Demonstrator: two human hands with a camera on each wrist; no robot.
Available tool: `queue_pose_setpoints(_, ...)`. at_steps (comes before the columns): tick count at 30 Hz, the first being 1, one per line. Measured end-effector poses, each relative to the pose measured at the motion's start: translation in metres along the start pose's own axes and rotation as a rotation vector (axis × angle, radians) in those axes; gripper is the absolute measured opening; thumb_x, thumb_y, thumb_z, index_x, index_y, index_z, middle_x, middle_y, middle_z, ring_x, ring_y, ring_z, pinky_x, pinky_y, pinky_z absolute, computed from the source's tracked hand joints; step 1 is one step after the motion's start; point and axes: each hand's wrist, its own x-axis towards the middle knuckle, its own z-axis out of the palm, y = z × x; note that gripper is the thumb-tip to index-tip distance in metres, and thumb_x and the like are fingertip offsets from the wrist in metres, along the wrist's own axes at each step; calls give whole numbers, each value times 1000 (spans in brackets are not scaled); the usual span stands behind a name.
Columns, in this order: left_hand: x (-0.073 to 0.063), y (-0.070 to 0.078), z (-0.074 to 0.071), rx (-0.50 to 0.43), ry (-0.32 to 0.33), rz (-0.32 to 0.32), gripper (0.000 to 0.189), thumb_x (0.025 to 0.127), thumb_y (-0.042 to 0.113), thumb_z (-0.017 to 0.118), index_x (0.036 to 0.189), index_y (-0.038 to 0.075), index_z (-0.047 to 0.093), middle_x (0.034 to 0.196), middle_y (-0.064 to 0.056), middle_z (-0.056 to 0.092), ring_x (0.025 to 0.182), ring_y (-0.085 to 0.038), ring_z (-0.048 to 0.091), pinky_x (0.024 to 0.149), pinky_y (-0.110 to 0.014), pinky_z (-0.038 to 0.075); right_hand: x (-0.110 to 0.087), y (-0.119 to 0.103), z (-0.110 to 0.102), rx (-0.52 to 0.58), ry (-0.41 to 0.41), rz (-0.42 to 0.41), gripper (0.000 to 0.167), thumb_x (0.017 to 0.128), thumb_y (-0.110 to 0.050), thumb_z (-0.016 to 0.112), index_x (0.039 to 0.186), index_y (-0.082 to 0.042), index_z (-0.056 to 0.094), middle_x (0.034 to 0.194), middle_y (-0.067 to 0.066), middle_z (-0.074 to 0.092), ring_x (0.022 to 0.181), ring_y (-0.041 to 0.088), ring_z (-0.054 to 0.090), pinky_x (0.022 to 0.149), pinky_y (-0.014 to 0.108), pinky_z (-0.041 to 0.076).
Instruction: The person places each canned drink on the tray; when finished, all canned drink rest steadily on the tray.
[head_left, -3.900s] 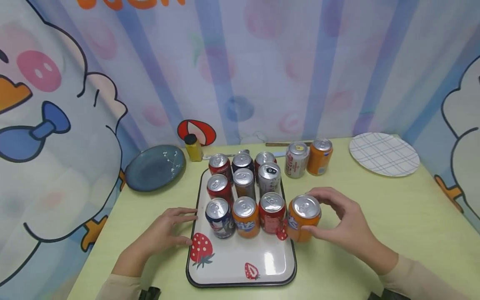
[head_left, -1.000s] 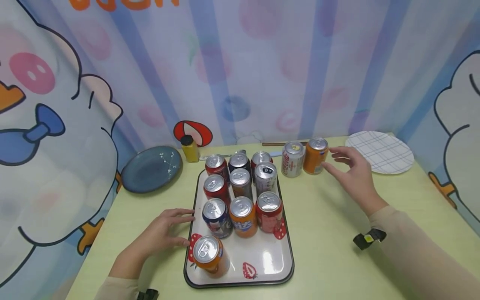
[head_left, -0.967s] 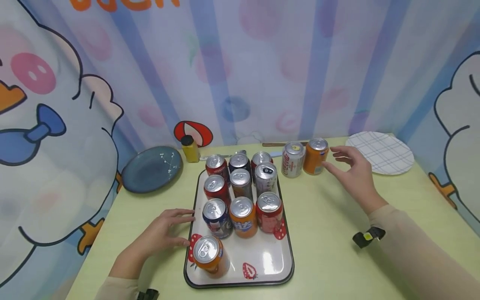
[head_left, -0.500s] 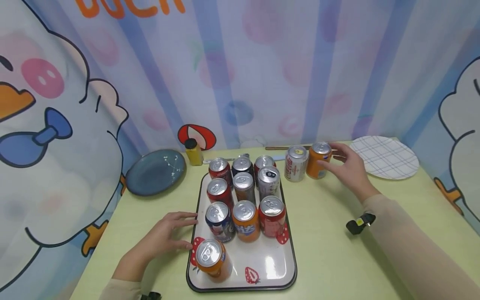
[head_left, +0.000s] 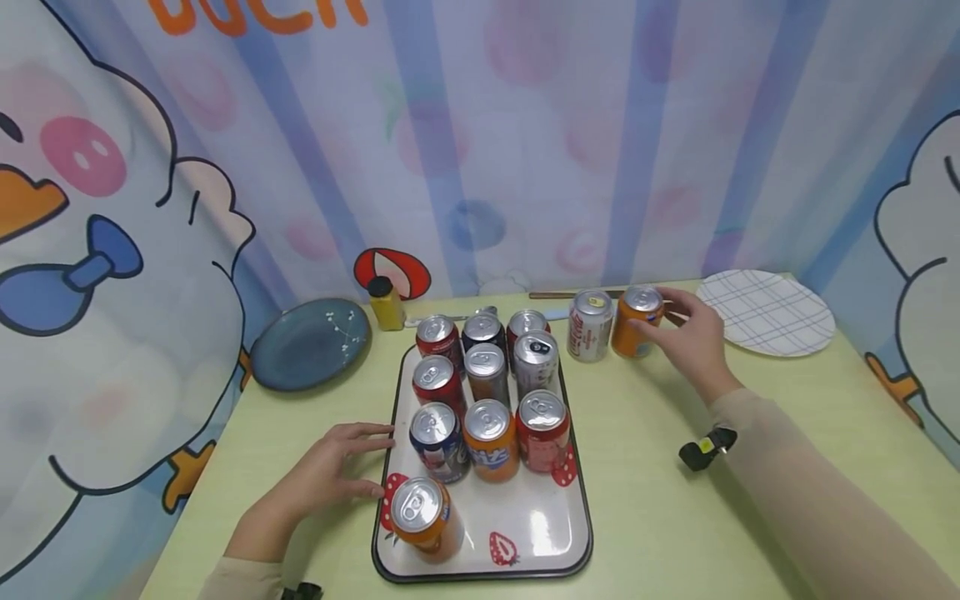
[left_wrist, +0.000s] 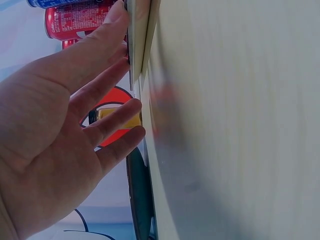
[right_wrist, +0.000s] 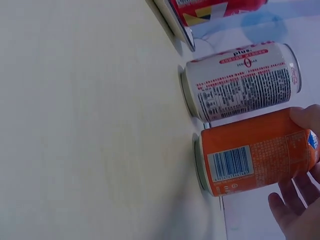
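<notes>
My right hand [head_left: 693, 337] pinches an orange soda can [head_left: 626, 336] at the back right of the table, thumb on its near side, fingertips partly hidden behind it. In the right wrist view the can's barcode side [right_wrist: 262, 150] shows, its base at the tabletop. Close beside it stands a silver-white cola can [head_left: 588, 329]. My left hand [head_left: 326, 471] has loosely straight fingers, with thumb and forefinger at the left rim of a white strawberry-printed tray [head_left: 543, 546]. Several upright soda cans stand on the tray, one orange can [head_left: 432, 525] alone at its front left corner.
A dark blue plate [head_left: 307, 346] and a yellow bottle with a black cap [head_left: 386, 304] are at the back left. A white checked plate [head_left: 765, 312] lies at the back right. Chopsticks [head_left: 551, 295] and cutlery lie behind the cans, near the printed curtain.
An orange can has gone from my right hand to the tray's front left. That hand has since reached to the back right and taken hold of another orange can. My left hand stays put.
</notes>
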Motion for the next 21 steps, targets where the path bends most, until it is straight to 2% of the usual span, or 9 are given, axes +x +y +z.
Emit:
queue_pose_setpoints(3, -1, -1, 1, 2, -2, -5, 65, 75, 32, 92, 135, 20, 70, 150, -5, 58, 142, -41, 47, 117, -67, 37, -11, 0, -2, 8, 7, 15, 61, 82, -19, 89, 136, -5, 65, 131, 16, 68, 104, 2, 60, 109, 37, 54)
queue_pose_setpoints(6, -1, -2, 1, -3, -7, -16, 66, 75, 31, 92, 136, 20, 70, 151, -4, 58, 143, -39, 46, 118, -66, 36, -24, -1, -7, 18, -12, 23, 62, 81, -19, 90, 136, -5, 65, 131, 14, 67, 102, -4, 60, 103, 25, 56)
queue_pose_setpoints(11, 0, 0, 1, -2, -9, -23, 66, 75, 29, 93, 135, 19, 70, 151, -4, 58, 143, -40, 46, 118, -66, 36, -51, -11, -18, 63, -65, -22, 63, 80, -14, 91, 136, -4, 65, 128, 7, 67, 104, -9, 62, 93, 10, 54)
queue_pose_setpoints(17, 0, 1, 1, 8, -13, -28, 65, 75, 28, 92, 136, 20, 70, 151, -4, 58, 144, -39, 45, 119, -66, 36, -89, -33, -28, 100, -129, -132, 60, 78, -7, 90, 133, -3, 66, 122, -15, 67, 110, -9, 63, 97, 8, 51)
queue_pose_setpoints(21, 0, 1, 1, 12, -13, -28, 66, 75, 29, 92, 136, 20, 69, 151, -4, 58, 143, -40, 46, 118, -66, 36, -114, -48, -30, 149, -178, -200, 60, 76, 3, 89, 131, -2, 66, 123, -14, 68, 113, -3, 64, 101, 10, 51)
